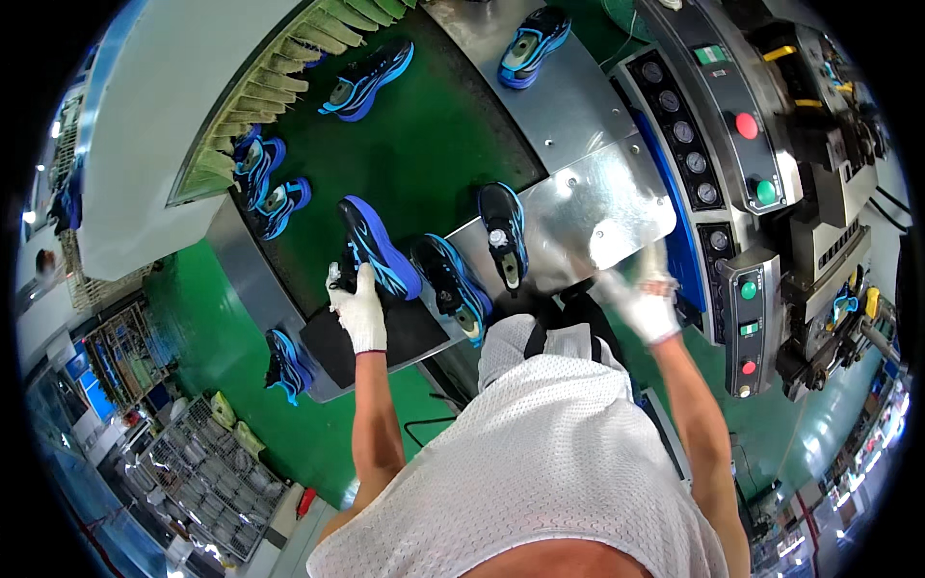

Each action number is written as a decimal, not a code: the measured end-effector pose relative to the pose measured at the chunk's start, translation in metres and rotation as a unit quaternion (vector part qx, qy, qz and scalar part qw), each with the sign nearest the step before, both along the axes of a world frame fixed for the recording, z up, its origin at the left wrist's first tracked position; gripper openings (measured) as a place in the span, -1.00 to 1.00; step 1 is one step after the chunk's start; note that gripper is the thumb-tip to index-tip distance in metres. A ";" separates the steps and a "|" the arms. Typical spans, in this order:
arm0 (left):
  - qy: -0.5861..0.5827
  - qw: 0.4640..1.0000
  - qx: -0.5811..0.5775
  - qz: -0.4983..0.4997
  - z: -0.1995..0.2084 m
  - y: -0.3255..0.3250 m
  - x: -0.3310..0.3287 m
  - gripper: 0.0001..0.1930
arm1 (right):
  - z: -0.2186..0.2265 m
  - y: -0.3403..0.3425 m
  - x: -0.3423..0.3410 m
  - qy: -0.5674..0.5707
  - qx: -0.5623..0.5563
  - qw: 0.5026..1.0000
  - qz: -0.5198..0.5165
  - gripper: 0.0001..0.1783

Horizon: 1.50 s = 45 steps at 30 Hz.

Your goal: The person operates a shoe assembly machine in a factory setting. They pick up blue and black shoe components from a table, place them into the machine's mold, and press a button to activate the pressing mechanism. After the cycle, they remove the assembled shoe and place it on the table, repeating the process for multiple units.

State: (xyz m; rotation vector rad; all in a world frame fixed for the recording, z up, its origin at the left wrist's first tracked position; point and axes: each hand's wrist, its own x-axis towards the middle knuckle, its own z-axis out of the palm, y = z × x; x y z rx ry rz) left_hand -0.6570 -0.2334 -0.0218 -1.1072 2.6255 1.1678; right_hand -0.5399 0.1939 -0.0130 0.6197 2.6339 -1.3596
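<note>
My left hand (358, 310), in a white knit glove, grips a black and blue sneaker (378, 252) at its near left side. The sneaker is tipped over, with its purple-blue sole toward the right. Just right of it lie a second sneaker (449, 285) and a third sneaker (503, 231), with pale material in their openings. My right hand (644, 301), gloved in white too, is beside the near edge of a shiny metal plate (607, 207). Motion smears its fingers, and I see no object in it.
A dark green conveyor belt (424, 125) carries more sneakers from under a fringed curtain (255, 101). Another sneaker (533, 46) sits on the far metal ledge, one more (287, 366) at the left edge. Gauges (685, 131) and a red button (746, 125) line the machine at right.
</note>
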 end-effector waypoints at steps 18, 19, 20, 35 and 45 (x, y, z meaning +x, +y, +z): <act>0.010 0.835 0.216 -0.506 0.010 0.168 -0.034 -0.41 | 0.033 -0.070 0.044 0.054 -0.401 0.820 -0.404 -0.50; 0.009 0.793 0.289 -0.536 0.010 0.204 -0.010 -0.41 | 0.017 -0.063 0.084 0.029 -0.336 0.842 -0.420 -0.53; -0.017 0.762 0.317 -0.564 0.034 0.235 0.015 -0.43 | 0.026 -0.066 0.109 -0.016 -0.272 0.853 -0.445 -0.55; 0.034 0.135 0.314 -0.939 0.166 0.454 0.553 -0.46 | 0.112 -0.212 0.588 0.274 -0.002 0.219 -0.936 -0.28; 0.075 -0.058 0.189 -0.977 0.101 0.516 0.912 -0.22 | 0.099 -0.170 0.854 -0.212 0.181 0.183 -0.943 -0.16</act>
